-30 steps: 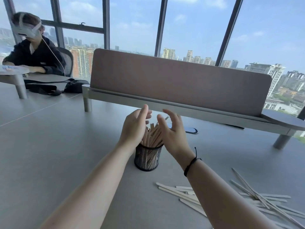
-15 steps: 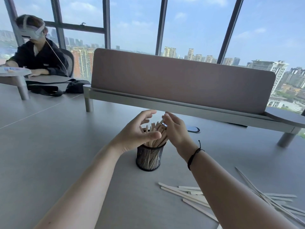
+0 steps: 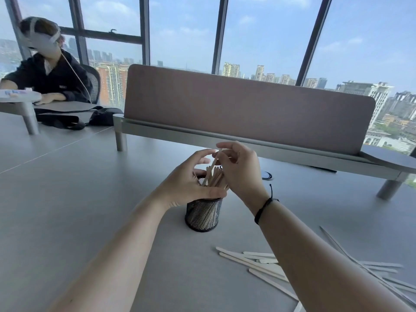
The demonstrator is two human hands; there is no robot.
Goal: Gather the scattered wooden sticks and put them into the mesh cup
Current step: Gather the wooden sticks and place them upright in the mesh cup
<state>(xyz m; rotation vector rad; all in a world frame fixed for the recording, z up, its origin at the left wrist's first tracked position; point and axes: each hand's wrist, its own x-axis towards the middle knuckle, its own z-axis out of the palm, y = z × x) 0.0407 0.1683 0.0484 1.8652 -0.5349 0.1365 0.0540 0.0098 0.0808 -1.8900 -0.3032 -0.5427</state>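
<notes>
A black mesh cup [image 3: 203, 213] stands mid-table, holding several upright wooden sticks [image 3: 216, 176]. My left hand [image 3: 189, 184] wraps the cup's top from the left, thumb lying across the front rim and fingers curled behind the sticks. My right hand [image 3: 239, 171] is just right of the cup, its fingertips pinching the top of one wooden stick [image 3: 216, 156] that leans out of the bundle. More scattered sticks [image 3: 254, 262] lie flat on the table near my right forearm, and others [image 3: 382, 267] spread toward the right edge.
A brown divider panel [image 3: 247, 109] on a low grey shelf [image 3: 180, 137] crosses the table behind the cup. A dark flat object [image 3: 267, 175] lies past my right hand. A person in a headset [image 3: 49, 70] sits far left beside a black bag [image 3: 67, 120].
Both hands closed in on the cup from either side. My left thumb came down onto the rim, and my right fingers took hold of a stick's top.
</notes>
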